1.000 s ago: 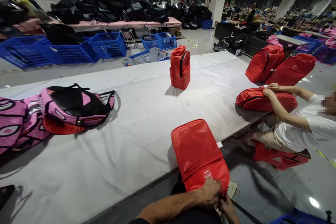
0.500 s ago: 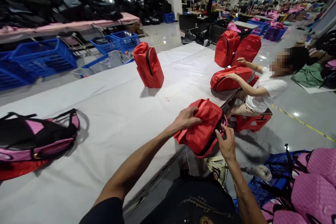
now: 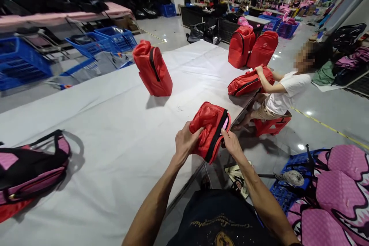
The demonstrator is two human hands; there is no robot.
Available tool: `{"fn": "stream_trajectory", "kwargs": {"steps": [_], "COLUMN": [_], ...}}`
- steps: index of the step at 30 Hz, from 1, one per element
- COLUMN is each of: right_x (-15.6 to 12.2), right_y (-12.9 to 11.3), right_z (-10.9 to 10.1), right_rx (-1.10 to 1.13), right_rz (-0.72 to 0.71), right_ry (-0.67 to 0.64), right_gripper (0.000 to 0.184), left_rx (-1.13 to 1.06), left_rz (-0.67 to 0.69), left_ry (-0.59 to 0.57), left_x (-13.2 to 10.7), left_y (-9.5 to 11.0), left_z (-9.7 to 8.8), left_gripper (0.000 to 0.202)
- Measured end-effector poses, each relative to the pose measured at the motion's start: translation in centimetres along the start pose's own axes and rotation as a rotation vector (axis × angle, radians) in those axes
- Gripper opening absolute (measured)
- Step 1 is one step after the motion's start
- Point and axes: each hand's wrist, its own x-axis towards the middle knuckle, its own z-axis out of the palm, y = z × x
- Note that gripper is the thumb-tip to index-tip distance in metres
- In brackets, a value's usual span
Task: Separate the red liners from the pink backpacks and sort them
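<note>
A red bag (image 3: 211, 119) with a black zipper strip and a bit of pink inside is held above the near edge of the white-covered table (image 3: 121, 123). My left hand (image 3: 185, 141) grips its left side, thumb pressed into the red fabric and fingers behind it. At the zippered edge, my right hand (image 3: 232, 144) pinches the rim between thumb and fingers; its fingertips are partly hidden. Farther back on the table stands an upright red backpack (image 3: 155, 71). To the left lies a black and pink backpack (image 3: 34, 169).
At the table's right side, a seated person (image 3: 296, 90) handles a red backpack (image 3: 245, 82), with two more red backpacks (image 3: 241, 48) standing behind it. Pink quilted backpacks (image 3: 337, 192) fill the lower right beside a blue crate (image 3: 284, 184). Blue crates (image 3: 21, 61) stand beyond the table at left.
The red bag has turned in my hands, its zippered side tilted up more. My left hand has shifted to its left edge. The seated person's hand has moved onto their backpack.
</note>
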Motion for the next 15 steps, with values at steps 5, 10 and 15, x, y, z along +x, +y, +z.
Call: {"fn": "stream_trajectory", "kwargs": {"steps": [5, 10, 15], "right_x": [-2.2, -6.5, -6.0], "right_y": [8.4, 14.8, 12.0], "right_z": [-4.1, -7.1, -8.1], "right_rx": [-0.237, -0.360, -0.510], "right_rz": [0.200, 0.334, 0.109], "right_ry": [0.074, 0.093, 0.366], "right_gripper": [0.071, 0.060, 0.053], "left_rx": [-0.104, -0.204, -0.344], "left_rz": [0.096, 0.273, 0.369], "left_ry": [0.086, -0.009, -0.179], "left_x": [6.3, 9.4, 6.4], "left_y": [-2.5, -3.5, 0.9], "left_z": [-0.8, -1.9, 0.1], "left_gripper": [0.032, 0.048, 0.051]}}
